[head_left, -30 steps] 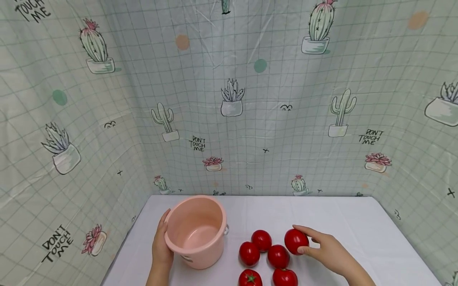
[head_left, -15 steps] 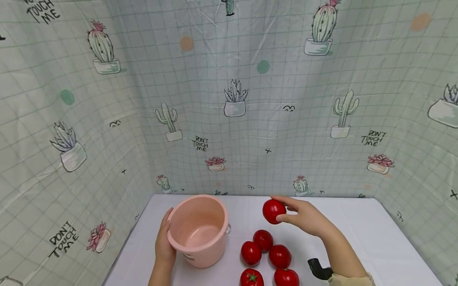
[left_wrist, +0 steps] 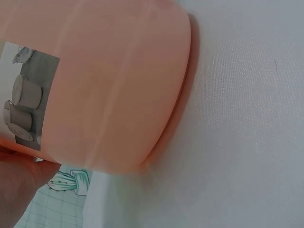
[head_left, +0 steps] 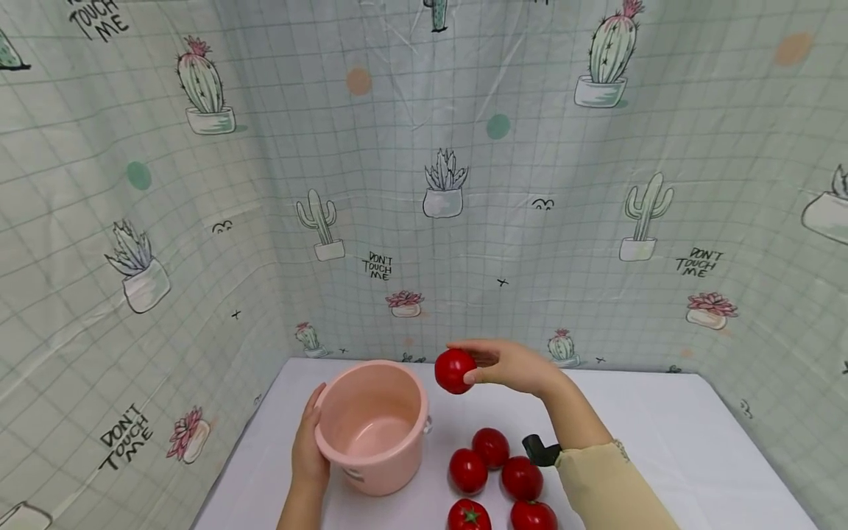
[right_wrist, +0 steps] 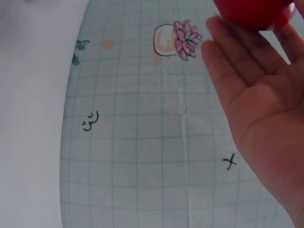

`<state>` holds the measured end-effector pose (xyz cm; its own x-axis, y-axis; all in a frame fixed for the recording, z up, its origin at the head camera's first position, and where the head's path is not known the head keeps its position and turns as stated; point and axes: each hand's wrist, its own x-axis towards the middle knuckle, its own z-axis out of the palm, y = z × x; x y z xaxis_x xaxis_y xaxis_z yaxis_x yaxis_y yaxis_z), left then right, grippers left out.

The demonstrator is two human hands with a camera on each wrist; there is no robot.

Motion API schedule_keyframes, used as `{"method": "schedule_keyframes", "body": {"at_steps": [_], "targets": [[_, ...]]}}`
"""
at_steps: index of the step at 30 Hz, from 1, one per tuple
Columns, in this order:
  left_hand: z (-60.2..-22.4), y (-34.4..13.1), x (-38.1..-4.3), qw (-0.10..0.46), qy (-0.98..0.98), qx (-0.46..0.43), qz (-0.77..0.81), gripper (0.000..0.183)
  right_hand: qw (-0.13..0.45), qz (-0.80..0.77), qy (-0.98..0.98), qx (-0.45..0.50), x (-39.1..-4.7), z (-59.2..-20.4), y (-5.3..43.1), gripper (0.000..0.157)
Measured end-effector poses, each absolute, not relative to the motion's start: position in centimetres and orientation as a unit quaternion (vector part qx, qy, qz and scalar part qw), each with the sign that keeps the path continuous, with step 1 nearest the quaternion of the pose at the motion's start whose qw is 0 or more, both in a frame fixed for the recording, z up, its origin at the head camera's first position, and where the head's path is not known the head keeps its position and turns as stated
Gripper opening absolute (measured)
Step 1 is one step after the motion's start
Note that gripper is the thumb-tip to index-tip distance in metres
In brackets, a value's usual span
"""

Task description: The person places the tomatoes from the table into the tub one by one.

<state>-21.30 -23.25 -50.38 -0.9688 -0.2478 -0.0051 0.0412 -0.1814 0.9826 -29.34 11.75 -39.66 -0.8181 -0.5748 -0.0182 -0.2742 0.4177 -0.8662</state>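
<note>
A pink bucket [head_left: 371, 471] stands upright on the white table, its inside showing bare. My left hand [head_left: 310, 453] holds it from the left, fingers curved along the outer wall near the rim; in the left wrist view part of that hand [left_wrist: 21, 185] meets the bucket's side beside a picture label. Above the table, right of the bucket's rim, my right hand [head_left: 513, 366] pinches a red tomato [head_left: 453, 371] between thumb and fingers. The right wrist view catches the same tomato [right_wrist: 254, 12] at the top edge, held at the fingers.
Several red tomatoes [head_left: 468, 471] lie grouped right of the bucket, one with a green stem [head_left: 470, 516] at the front edge of view. Cactus-printed cloth [head_left: 464, 243] hangs behind and at both sides of the white table [head_left: 636, 442]. A black strap piece [head_left: 539, 450] sits at my right wrist.
My right hand has lifted the tomato off the group and carried it left and back, close to the bucket's rim. My left hand stays on the bucket.
</note>
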Motion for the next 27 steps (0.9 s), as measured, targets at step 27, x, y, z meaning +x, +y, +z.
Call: {"method": "schedule_keyframes", "body": {"at_steps": [27], "targets": [[-50.7, -23.5, -21.4, 0.1, -0.647, 0.086, -0.751, 0.05, 0.36, -0.35, 0.759, -0.415, -33.4, -37.4, -1.6, 0.052]]}}
